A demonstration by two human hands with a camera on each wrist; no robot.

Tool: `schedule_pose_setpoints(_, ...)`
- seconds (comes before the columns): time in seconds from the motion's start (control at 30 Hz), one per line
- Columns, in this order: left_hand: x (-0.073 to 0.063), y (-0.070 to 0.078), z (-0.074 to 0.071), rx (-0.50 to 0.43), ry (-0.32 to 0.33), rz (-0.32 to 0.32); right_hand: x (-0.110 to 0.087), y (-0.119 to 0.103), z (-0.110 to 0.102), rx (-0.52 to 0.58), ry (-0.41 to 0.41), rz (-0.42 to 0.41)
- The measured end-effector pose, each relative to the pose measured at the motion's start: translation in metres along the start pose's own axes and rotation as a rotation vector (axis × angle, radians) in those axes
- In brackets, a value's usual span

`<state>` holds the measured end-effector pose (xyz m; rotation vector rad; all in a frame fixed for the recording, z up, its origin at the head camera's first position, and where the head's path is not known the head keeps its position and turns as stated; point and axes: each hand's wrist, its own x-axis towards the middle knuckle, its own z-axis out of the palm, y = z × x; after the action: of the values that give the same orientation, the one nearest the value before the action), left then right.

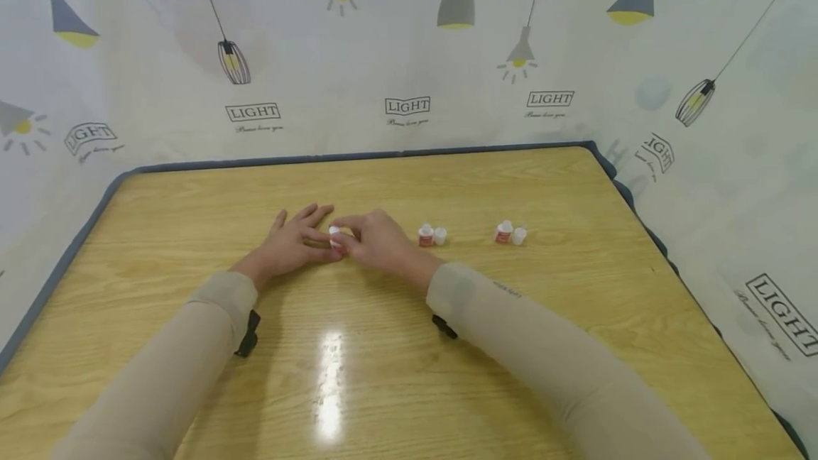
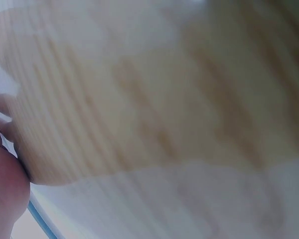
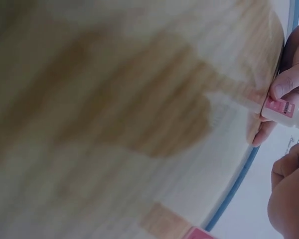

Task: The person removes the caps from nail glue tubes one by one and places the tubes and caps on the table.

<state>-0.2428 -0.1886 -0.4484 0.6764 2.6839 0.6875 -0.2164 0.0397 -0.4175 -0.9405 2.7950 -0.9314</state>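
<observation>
A small white bottle with a red label (image 3: 280,107) stands on the table between my hands. My left hand (image 1: 290,243) lies low beside it and holds its body between thumb and finger, the other fingers spread out. My right hand (image 1: 383,241) reaches in from the other side, its thumb and index finger pinching the white cap (image 1: 334,230) at the bottle's top. The fingers partly hide the bottle in the head view. Only part of my left hand (image 2: 7,186) appears at the edge of the left wrist view.
Right of my hands stands a similar bottle (image 1: 426,236) with a loose white cap (image 1: 440,236) beside it. Farther right is another uncapped bottle (image 1: 503,233) with its white cap (image 1: 519,236). The wooden table (image 1: 383,375) has a dark blue edge, with printed curtains behind.
</observation>
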Motion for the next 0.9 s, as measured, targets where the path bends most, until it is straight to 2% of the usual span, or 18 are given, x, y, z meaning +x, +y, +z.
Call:
schedule_pose_setpoints(0.17,-0.001,-0.002,0.000,-0.008,0.005,-0.003,0.000,0.001,-0.001,-0.034,0.025,0.083)
schedule_pose_setpoints(0.27,-0.001,-0.002,0.000,-0.008,0.005,-0.004,0.000,0.001,-0.002,-0.022,0.043,0.085)
schedule_pose_setpoints(0.5,-0.001,-0.003,-0.001,-0.005,0.007,-0.004,0.004,-0.001,-0.006,0.028,0.012,0.042)
schedule_pose_setpoints(0.77,-0.004,-0.001,-0.005,-0.010,0.010,-0.012,0.010,0.001,-0.012,-0.008,-0.035,-0.116)
schedule_pose_setpoints(0.9,-0.004,0.001,-0.003,-0.014,0.012,-0.007,0.007,0.003,-0.012,-0.020,-0.053,-0.101)
